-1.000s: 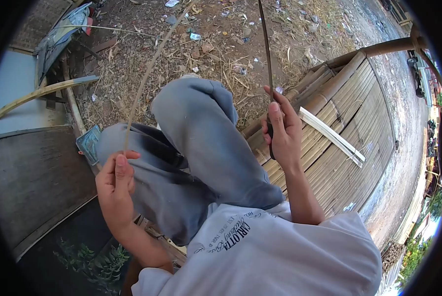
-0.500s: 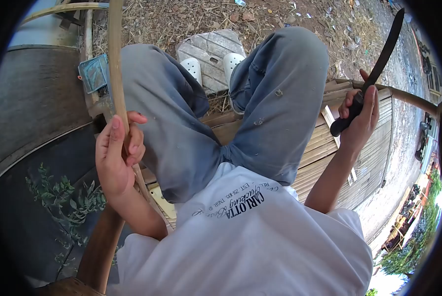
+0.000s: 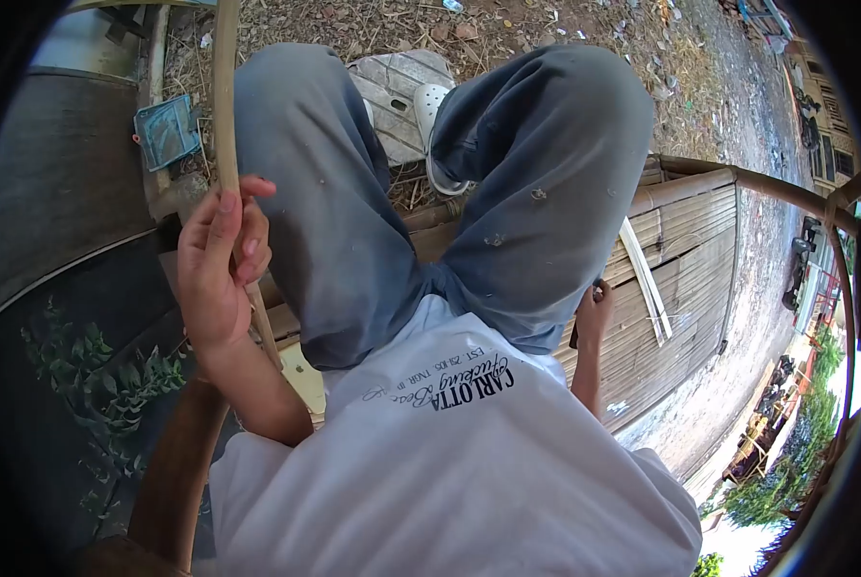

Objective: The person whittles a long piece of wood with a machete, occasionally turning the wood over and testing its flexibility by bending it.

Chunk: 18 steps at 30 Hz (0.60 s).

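My left hand (image 3: 221,260) is closed around a long, pale bamboo strip (image 3: 225,106), which stands nearly upright along the outside of my left knee. Its lower end runs down past my wrist. Low beside my right thigh is my right hand (image 3: 594,310), its fingers curled. A small dark part of the machete's handle (image 3: 574,337) shows at that hand; the blade is hidden, apparently behind my leg.
I sit on a slatted bamboo bench (image 3: 685,245), where split strips (image 3: 647,279) lie at the right. A blue dustpan-like tray (image 3: 167,133) is beyond my left hand. Leafy plants (image 3: 132,394) grow at left. My white clogs (image 3: 428,115) are near a worn slab (image 3: 392,101).
My right hand has dropped from out at the right, where the machete pointed up, to beside my thigh. My left hand keeps the bamboo strip, shifted slightly.
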### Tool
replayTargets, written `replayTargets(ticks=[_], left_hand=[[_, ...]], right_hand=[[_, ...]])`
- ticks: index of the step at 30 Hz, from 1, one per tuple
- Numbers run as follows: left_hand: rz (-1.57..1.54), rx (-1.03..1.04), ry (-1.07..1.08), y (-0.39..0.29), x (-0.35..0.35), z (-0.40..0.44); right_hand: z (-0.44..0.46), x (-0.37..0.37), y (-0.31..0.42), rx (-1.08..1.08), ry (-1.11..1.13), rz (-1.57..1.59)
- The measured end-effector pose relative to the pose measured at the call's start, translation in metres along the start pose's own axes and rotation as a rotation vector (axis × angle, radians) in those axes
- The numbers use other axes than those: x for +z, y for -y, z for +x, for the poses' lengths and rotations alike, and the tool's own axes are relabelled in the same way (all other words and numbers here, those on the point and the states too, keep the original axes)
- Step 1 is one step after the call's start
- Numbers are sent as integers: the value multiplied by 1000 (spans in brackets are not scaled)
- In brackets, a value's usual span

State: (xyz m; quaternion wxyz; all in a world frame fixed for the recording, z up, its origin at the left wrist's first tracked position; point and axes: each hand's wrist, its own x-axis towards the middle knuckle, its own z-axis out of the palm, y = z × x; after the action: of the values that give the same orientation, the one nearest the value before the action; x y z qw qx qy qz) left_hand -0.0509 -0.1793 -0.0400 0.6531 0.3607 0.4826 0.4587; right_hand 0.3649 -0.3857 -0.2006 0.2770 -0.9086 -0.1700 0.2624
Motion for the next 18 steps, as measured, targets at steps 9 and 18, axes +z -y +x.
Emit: replayTargets(ticks=[9,18], left_hand=[[11,21,43,0,0,5],[-41,125,59,-32,16,-15]], right_hand=[[14,13,38,-128,90,32],[39,9,124,-319,137,275]])
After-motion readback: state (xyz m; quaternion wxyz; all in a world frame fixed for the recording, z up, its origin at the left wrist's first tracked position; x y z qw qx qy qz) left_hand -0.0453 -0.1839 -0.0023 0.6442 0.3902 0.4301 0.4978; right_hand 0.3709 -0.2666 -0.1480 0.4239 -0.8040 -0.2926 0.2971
